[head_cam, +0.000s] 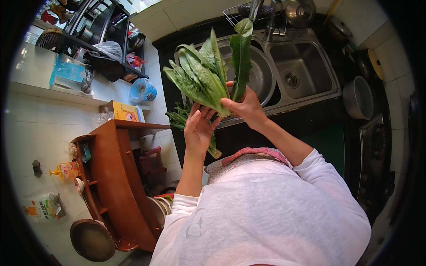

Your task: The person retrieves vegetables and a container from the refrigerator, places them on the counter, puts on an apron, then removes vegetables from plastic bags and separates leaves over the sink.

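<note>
A head of long-leaf green lettuce is held up over the counter's front edge, near the left sink bowl. My left hand cradles it near the root end, with some fingers behind the stalk. A ring is on one finger. My right hand grips a single lettuce leaf, which stands apart from the head, while its thumb rests against the head's base. Another bunch of leafy greens lies on the counter, partly hidden behind my left hand. A round steel basin sits in the left bowl, partly covered by the leaves.
Right of the basin is a steel sink bowl with a drain. The faucet rises behind. A metal pot stands at the counter's right, beside a stove. A wooden cabinet and a blue plastic tub are on the left.
</note>
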Tool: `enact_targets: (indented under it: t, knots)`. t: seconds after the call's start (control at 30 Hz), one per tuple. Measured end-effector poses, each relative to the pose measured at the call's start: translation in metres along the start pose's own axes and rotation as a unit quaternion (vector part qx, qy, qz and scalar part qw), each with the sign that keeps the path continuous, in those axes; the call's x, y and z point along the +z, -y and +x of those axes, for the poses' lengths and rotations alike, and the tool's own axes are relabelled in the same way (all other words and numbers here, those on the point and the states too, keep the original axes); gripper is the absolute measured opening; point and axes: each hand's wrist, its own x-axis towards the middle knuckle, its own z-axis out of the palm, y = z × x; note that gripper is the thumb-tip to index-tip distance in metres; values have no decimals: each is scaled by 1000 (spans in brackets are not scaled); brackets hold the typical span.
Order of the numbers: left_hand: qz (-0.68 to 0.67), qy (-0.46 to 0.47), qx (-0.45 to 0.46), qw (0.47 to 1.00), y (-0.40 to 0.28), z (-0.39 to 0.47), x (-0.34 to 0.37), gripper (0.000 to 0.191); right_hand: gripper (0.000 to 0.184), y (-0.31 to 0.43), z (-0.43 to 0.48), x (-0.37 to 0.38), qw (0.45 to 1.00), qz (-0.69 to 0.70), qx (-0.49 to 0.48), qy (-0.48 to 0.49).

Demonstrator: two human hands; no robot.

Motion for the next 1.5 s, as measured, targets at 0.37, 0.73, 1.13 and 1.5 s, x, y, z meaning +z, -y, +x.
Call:
enact_targets:
  t: [0.37,0.73,1.13,1.5]
  knots:
    - [-134,-93,-24,986,13,14,-9,32,10,-18,-7,-17,963,217,136,-88]
    - [-119,-69,12,990,17,13,-10,32,10,-11,-12,-3,971,188,145,3]
    - [83,-162,72,981,17,6,10,42,17,-18,-6,5,987,-148,61,6]
    - [-89,-169,20,982,31,20,-2,37,11,-28,-21,-9,943,290,161,-17]
